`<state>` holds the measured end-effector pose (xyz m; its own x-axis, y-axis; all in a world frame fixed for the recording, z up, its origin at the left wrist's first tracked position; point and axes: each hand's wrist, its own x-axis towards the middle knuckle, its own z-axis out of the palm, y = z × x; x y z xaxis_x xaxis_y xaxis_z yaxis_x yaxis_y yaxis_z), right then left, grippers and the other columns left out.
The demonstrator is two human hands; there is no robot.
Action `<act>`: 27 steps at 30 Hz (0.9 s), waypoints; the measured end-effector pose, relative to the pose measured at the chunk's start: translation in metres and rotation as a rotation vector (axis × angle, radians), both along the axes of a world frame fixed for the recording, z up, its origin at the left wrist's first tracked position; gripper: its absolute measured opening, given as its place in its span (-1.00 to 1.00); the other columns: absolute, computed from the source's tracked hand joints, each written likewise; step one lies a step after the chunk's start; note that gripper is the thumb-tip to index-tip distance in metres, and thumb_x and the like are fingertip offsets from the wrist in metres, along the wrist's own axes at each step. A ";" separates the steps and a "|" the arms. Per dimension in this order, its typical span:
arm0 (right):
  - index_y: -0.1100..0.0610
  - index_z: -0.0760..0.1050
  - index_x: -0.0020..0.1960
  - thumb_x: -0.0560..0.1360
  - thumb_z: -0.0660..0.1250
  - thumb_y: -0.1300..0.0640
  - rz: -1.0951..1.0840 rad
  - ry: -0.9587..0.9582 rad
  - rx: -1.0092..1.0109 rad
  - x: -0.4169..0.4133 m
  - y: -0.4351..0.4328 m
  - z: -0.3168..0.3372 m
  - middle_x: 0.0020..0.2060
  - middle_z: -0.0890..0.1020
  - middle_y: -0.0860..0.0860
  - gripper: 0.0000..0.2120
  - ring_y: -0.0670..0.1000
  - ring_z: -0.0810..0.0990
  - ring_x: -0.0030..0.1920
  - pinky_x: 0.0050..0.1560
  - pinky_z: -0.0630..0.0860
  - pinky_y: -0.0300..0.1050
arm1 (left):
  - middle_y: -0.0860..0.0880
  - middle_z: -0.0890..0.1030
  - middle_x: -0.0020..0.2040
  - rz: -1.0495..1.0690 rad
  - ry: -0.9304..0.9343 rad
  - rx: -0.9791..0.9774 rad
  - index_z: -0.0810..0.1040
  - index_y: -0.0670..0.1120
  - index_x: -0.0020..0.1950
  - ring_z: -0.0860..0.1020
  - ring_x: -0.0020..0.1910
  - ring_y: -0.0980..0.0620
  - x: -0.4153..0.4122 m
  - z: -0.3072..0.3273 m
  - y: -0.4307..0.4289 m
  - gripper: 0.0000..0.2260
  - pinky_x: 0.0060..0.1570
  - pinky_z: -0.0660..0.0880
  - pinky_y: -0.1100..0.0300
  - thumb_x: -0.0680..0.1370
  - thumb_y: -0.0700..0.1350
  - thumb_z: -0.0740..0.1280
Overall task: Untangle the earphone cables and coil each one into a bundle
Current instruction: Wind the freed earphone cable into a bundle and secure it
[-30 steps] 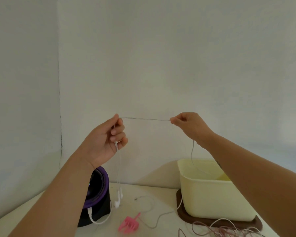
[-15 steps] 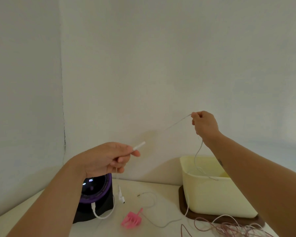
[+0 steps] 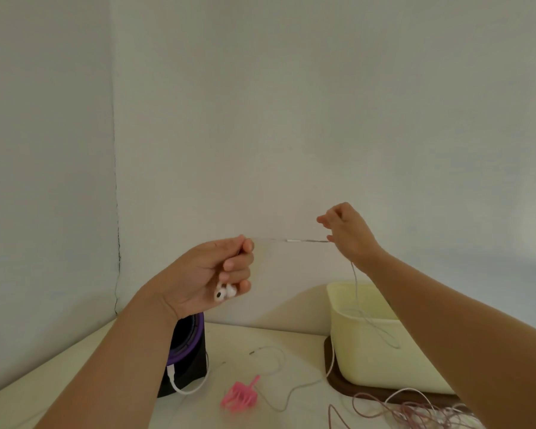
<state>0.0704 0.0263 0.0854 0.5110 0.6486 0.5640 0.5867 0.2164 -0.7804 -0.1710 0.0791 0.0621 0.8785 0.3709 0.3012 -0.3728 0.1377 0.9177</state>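
Plain white wall behind, the left hand grips the white earbuds under its curled fingers and pinches the white cable, which runs level and taut rightward to the right hand, held in its curled lower fingers, slack dropping below them across the cream tub, contents hidden.

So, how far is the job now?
No finished bundle is visible. In hand: the left hand grips the white earbuds, the right hand holds their cable taut. Left: coil it, then sort the pink cable tangle on the table.
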 end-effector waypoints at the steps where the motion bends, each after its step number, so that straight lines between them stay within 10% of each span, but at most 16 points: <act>1: 0.18 0.36 0.03 0.63 0.05 0.15 -0.028 -0.125 -0.029 -0.001 0.001 -0.005 0.05 0.57 0.04 -0.85 0.06 0.52 0.11 0.08 0.46 -0.04 | 0.06 0.37 -0.46 0.007 -0.040 -0.017 0.57 -0.09 -0.23 0.36 -0.54 0.16 0.002 0.003 -0.004 -0.86 -0.33 0.54 0.24 0.47 -0.05 0.39; 5: 0.15 0.35 -0.01 0.64 0.07 0.11 -0.028 -0.344 -0.077 -0.011 0.002 -0.019 -0.06 0.59 0.00 -0.85 0.03 0.52 -0.08 -0.26 0.36 -0.25 | 0.02 0.53 -0.38 0.117 -0.149 -0.089 0.59 -0.09 -0.28 0.54 -0.44 0.11 0.011 0.013 -0.017 -0.75 -0.27 0.60 0.19 0.51 -0.10 0.19; 11: 0.06 0.45 0.08 0.55 0.14 -0.21 0.145 -0.397 -0.157 -0.033 -0.010 -0.031 -0.20 0.64 0.02 -0.64 -0.03 0.58 -0.17 -0.20 0.43 -0.23 | -0.07 0.69 -0.19 0.227 -0.271 -0.225 0.55 -0.13 -0.15 0.68 -0.23 0.03 0.020 0.020 -0.025 -0.73 -0.16 0.62 0.11 0.62 -0.12 0.12; 16: 0.02 0.52 -0.19 0.60 0.16 -0.04 0.278 -0.445 -0.315 -0.048 -0.012 -0.036 -0.13 0.63 -0.07 -0.72 -0.08 0.62 -0.08 -0.03 0.45 -0.19 | -0.10 0.70 -0.10 0.270 -0.328 -0.258 0.51 -0.13 -0.10 0.68 -0.13 0.00 0.025 0.025 -0.024 -0.75 -0.10 0.61 0.08 0.64 -0.13 0.08; 21: 0.09 0.51 -0.14 0.62 0.13 0.06 0.443 -0.433 -0.569 -0.062 -0.021 -0.041 -0.24 0.63 -0.11 -0.75 -0.06 0.57 -0.45 -0.16 0.52 -0.15 | -0.11 0.69 -0.04 0.370 -0.395 -0.301 0.49 -0.12 -0.07 0.68 -0.07 -0.01 0.030 0.024 -0.011 -0.74 -0.05 0.61 0.07 0.67 -0.11 0.06; 27: 0.11 0.59 0.00 0.60 0.14 0.09 0.305 -0.804 -0.609 -0.080 -0.046 -0.024 -0.15 0.66 -0.06 -0.75 -0.24 0.49 -0.35 -0.31 0.36 -0.44 | -0.13 0.66 0.02 0.569 -0.305 -0.269 0.46 -0.14 -0.02 0.62 0.04 -0.03 0.038 0.005 0.008 -0.74 0.01 0.53 0.10 0.68 -0.11 0.02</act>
<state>-0.0098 -0.0201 0.0613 -0.1017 0.9744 0.2003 0.9664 0.1446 -0.2125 -0.1335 0.0875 0.0671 0.4165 0.8446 0.3365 -0.6898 0.0525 0.7221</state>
